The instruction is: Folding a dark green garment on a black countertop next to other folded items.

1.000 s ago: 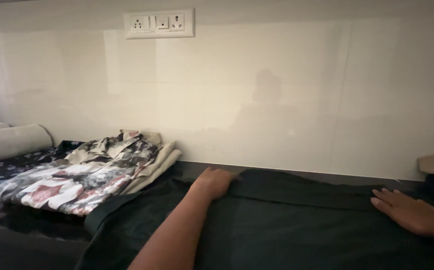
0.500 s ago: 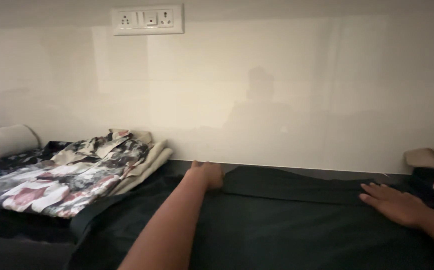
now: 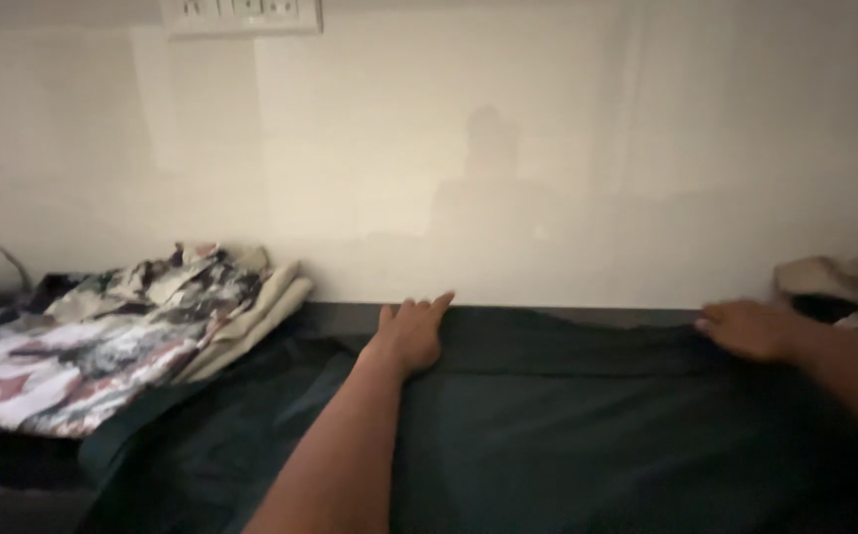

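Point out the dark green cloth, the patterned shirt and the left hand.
dark green cloth (image 3: 587, 435), head view, flat middle of the fabric.
patterned shirt (image 3: 83, 346), head view, middle of the folded front.
left hand (image 3: 411, 336), head view, back of the hand.

Glossy cream wall (image 3: 508, 148), switch plate (image 3: 241, 12) top left, dim light.

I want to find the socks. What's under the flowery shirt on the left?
Under the flowery shirt lies a folded beige cloth, peeking out at its right edge. Lower down, everything is dark, so what else it covers cannot be seen. No socks show.
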